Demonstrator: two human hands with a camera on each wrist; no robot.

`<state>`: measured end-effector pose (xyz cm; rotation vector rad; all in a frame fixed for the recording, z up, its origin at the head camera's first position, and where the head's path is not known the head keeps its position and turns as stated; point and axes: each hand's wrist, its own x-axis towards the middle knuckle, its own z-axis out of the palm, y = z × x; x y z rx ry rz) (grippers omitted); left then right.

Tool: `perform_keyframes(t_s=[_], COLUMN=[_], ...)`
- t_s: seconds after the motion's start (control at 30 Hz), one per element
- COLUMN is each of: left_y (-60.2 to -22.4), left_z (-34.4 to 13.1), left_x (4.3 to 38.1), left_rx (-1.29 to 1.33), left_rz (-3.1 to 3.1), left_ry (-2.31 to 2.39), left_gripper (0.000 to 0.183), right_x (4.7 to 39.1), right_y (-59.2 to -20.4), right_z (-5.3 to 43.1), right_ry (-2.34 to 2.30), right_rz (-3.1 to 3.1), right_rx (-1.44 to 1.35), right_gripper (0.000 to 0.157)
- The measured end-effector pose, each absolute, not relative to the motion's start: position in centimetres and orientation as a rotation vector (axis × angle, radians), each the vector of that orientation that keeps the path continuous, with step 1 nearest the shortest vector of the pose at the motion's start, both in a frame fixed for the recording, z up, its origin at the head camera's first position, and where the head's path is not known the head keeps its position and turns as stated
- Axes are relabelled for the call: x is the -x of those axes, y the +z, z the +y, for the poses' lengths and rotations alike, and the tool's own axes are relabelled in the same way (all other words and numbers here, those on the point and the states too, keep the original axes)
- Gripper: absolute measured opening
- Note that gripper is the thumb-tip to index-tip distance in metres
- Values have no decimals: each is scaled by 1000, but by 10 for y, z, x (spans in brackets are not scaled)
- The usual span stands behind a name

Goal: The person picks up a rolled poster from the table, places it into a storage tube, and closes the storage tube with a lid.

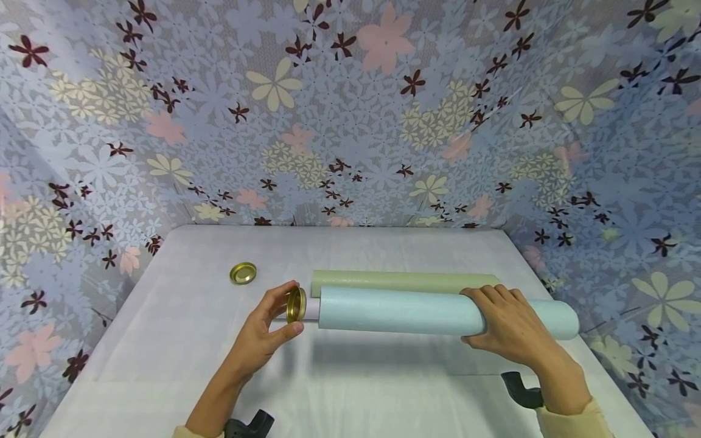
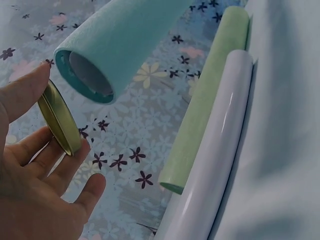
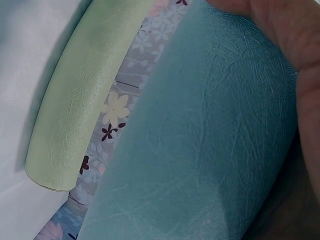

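My left hand pinches a round gold metal lid by its rim between thumb and fingers. The lid stands on edge, facing the left end of a light blue cardboard tube, with a small gap between them. My right hand grips the tube near its right end, and it is held level above the table. In the left wrist view, the tube's near end is uncapped and shows its hollow inside. Thumb and fingers of the right hand wrap the blue tube in the right wrist view.
A pale green tube lies on the white table behind the blue one. Beside it lies a glossy whitish roll, mostly hidden in the head view. Another gold lid rests at the back left. Flowered cloth hangs behind.
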<state>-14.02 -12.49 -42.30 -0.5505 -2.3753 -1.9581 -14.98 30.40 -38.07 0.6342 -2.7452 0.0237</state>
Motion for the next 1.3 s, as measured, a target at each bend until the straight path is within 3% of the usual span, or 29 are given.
perform_keyframes(t_s=[1.3], left_y=[-426], left_z=[-104], left_x=[141], left_rx=[682], left_rz=[-2269], left_ry=[-2203], left_gripper=[63], right_x=[147], right_y=[-381], right_z=[302], right_ry=[29], right_rz=[-2734], right_rx=[-662], right_gripper=[80])
